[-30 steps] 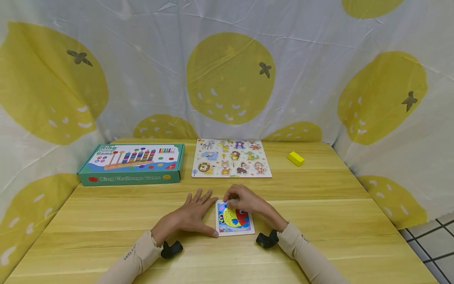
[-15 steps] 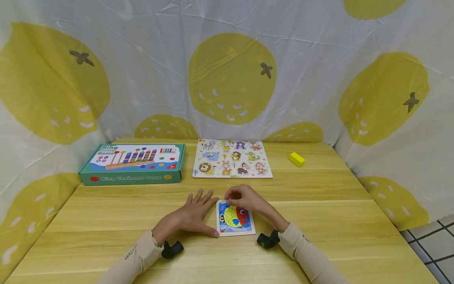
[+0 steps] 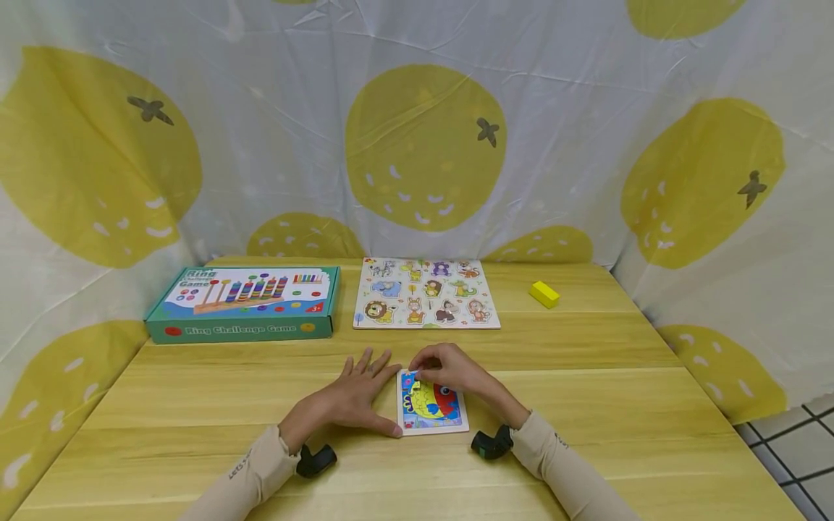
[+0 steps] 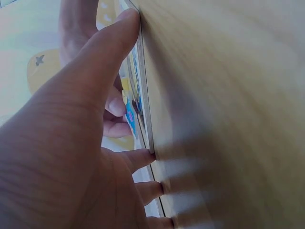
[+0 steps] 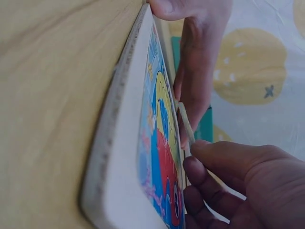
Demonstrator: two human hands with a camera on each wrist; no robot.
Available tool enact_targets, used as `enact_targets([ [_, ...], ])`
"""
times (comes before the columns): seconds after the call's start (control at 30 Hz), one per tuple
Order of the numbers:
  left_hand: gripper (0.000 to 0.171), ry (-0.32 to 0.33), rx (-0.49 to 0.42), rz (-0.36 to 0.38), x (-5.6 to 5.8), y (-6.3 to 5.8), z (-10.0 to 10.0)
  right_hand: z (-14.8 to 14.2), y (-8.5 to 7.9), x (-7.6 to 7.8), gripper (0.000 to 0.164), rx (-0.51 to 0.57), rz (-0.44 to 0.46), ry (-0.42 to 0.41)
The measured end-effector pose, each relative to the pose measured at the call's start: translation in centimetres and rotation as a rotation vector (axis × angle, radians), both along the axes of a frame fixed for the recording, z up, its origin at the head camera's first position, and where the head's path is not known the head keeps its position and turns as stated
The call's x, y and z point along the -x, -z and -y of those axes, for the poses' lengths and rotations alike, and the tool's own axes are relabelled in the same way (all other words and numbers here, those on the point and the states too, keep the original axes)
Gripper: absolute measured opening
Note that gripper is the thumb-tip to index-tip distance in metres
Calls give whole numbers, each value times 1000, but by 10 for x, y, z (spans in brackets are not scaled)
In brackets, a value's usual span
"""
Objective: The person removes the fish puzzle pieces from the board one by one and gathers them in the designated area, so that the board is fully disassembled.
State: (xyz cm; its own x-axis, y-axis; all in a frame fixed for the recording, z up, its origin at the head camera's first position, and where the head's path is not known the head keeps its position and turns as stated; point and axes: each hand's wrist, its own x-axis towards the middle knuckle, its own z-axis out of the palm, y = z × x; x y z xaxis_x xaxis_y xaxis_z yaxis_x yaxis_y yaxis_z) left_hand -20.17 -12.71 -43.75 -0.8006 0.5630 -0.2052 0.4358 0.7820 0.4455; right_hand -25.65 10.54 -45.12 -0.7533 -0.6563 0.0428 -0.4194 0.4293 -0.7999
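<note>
A small wooden jigsaw puzzle [image 3: 431, 405] with a fish picture, yellow body and red head, lies in its white-edged frame on the table. My right hand [image 3: 452, 367] is over its upper left part and pinches a puzzle piece [image 5: 186, 123] between thumb and fingers, tilted up from the board. Blue and yellow printing shows on that puzzle piece [image 4: 130, 113] in the left wrist view. My left hand [image 3: 352, 396] lies spread along the puzzle's left side, its thumb at the lower left corner and the index fingertip by the upper left corner.
Behind the hands, a green Ring Challenge Game box [image 3: 241, 331] stands at the left. An animal puzzle board [image 3: 426, 294] lies at the middle back, and a yellow block [image 3: 544, 294] to its right. A fruit-print curtain [image 3: 554, 166] closes off the back and sides.
My right hand stays over the puzzle's upper left part, while the pinched piece now shows tilted under its fingertips. The left hand keeps its place; the camera view shifts slightly.
</note>
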Motion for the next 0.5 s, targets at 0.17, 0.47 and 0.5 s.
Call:
enact_targets([
  [0.17,106,6,-4,-2,1,0,0,-2,0,1,13,-9,-13,21],
  [0.47,107,3,1,-11,0,1,1,-20,-16,5,13,-15,-99,32],
  [0.5,106,5,0,-11,0,1,1,-23,-18,6,13,-22,-103,38],
])
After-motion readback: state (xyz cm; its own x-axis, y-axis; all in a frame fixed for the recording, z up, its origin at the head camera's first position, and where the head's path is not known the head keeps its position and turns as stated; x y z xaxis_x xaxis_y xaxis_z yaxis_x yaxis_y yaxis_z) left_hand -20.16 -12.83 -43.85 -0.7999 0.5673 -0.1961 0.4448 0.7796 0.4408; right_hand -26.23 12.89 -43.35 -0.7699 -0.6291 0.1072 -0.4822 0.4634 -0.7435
